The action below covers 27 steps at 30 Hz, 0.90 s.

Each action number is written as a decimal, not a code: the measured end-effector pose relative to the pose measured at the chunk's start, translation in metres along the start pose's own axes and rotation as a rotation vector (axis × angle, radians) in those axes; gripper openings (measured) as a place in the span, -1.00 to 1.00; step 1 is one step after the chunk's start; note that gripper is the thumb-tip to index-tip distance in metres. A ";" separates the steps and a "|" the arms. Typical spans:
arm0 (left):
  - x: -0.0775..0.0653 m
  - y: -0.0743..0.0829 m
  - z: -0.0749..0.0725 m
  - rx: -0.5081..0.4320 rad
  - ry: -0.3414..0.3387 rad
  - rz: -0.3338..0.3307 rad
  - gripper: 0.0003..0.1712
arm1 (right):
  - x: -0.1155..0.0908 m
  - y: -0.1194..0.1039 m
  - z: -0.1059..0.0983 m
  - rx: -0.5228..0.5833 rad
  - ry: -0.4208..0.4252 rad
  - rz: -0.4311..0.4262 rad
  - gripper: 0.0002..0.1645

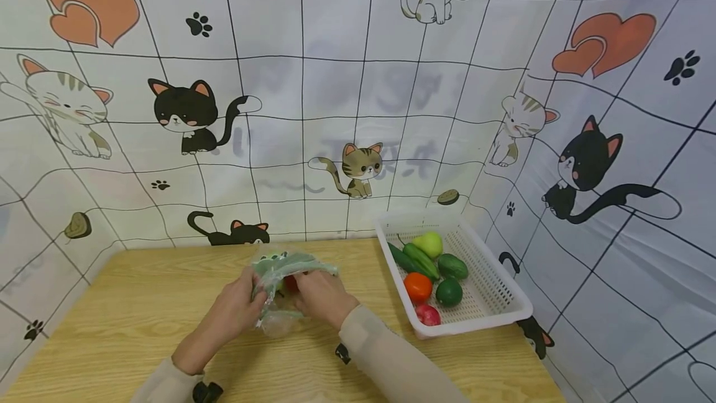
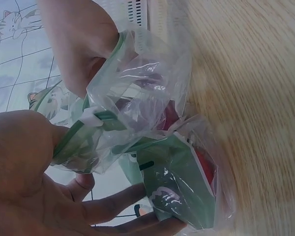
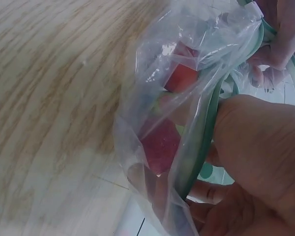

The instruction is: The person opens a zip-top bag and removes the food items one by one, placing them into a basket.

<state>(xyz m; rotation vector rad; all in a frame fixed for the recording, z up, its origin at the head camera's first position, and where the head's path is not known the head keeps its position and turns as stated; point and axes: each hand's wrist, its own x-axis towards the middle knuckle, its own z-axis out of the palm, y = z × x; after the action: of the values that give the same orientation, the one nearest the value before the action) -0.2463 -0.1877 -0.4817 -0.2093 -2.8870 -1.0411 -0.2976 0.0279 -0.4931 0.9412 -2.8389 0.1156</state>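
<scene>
A clear zip bag with green print (image 1: pixel 293 262) stands low over the wooden table, its mouth held apart. My left hand (image 1: pixel 240 303) pinches the green-edged rim, with other fingers spread against the bag's side in the left wrist view. Through that mouth goes my right hand (image 1: pixel 324 294). Behind the plastic in the right wrist view, its fingers appear curled about a dark red round thing (image 3: pixel 160 145), whose kind is blurred. A brighter red piece (image 3: pixel 182 76) also lies in the bag, with something pale green partly hidden beside it.
At the right stands a white perforated basket (image 1: pixel 492 272). It holds green peppers (image 1: pixel 422 260), a light green fruit (image 1: pixel 429 244), dark green produce (image 1: pixel 449 291), a tomato (image 1: pixel 417 287) and a pinkish-red round item (image 1: pixel 427 314). A cat-printed curtain (image 1: pixel 335 98) closes off the table's back and sides.
</scene>
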 end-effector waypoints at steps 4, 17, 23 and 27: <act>-0.001 0.001 -0.001 -0.018 -0.016 -0.014 -0.83 | -0.001 -0.001 0.002 0.008 0.023 -0.004 -0.24; 0.001 0.004 0.003 -0.037 -0.008 -0.018 -0.75 | -0.004 -0.002 0.009 -0.021 0.031 -0.006 -0.22; 0.002 0.006 0.006 -0.021 0.009 0.018 -0.64 | -0.006 -0.002 0.009 0.048 -0.002 0.011 -0.31; 0.004 0.008 0.007 -0.006 0.016 0.019 -0.64 | -0.009 -0.002 0.005 0.090 -0.036 0.005 -0.49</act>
<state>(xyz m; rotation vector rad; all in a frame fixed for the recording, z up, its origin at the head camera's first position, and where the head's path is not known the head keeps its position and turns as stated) -0.2492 -0.1764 -0.4814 -0.2274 -2.8621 -1.0429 -0.2897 0.0308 -0.4993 0.9633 -2.8904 0.2312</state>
